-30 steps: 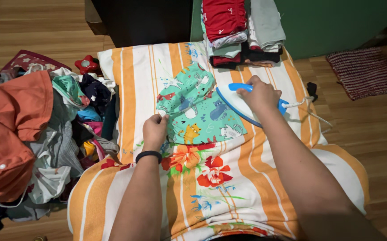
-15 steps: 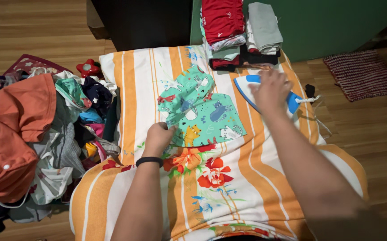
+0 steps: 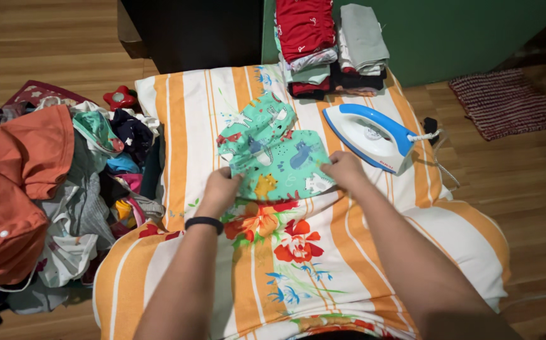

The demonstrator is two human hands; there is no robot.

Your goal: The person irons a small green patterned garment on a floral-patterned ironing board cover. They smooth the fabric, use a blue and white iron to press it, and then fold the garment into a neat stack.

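Wood floor (image 3: 46,44); heaped laundry pile (image 3: 40,189) at left. Orange-striped sheet (image 3: 178,126) covers the padded surface. Left hand (image 3: 221,189) and right hand (image 3: 343,169) each pinch the green printed garment (image 3: 273,157) lying mid-sheet. Blue-white iron (image 3: 370,135) just right; folded stack (image 3: 329,47) behind.

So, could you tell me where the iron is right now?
In the head view, the blue and white iron stands on the striped cloth, just beyond the right hand, below the folded clothes stack.
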